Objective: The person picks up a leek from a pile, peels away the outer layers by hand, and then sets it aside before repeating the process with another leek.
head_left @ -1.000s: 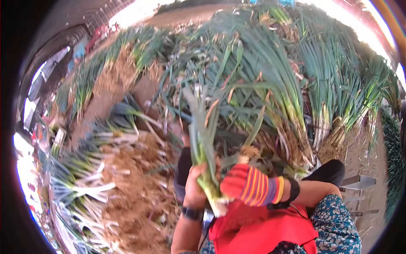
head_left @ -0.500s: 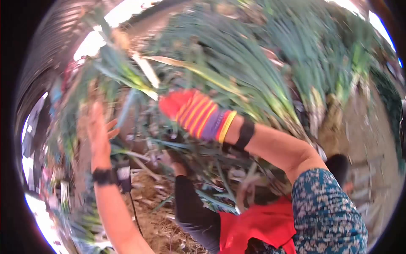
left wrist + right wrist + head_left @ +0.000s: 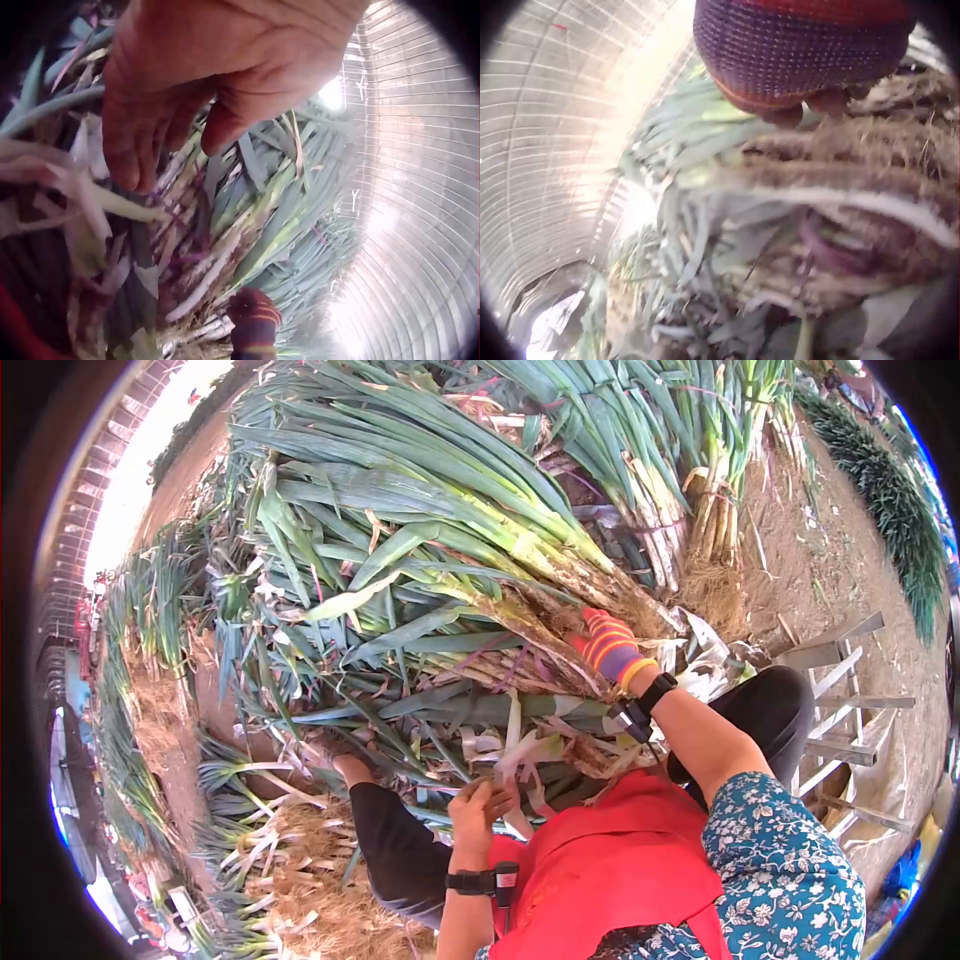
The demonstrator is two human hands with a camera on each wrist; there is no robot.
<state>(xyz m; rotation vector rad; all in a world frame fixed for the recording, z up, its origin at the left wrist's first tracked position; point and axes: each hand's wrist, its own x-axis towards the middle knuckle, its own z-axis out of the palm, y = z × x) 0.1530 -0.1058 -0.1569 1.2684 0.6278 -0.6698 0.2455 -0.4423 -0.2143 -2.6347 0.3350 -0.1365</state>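
In the head view, my gloved right hand is at the root end of a leek on the heap, its fingers bent around the soil-stained stalk. The right wrist view shows the striped glove above brown roots, fingertips curled beneath it; the contact is partly hidden. My bare left hand is held near the red apron, fingers loosely bent and holding nothing. In the left wrist view that hand hangs above stalks and pale peeled leaves.
Tied leek bundles lie at the upper right. Trimmed leeks with cut roots are piled at the lower left. A metal stool or rack stands at the right, beside a bent knee. A foot rests near the heap.
My right hand has come back from the far left to the heap's root ends, without the leek it had. The left hand has drawn back near the apron; the head view has shifted.
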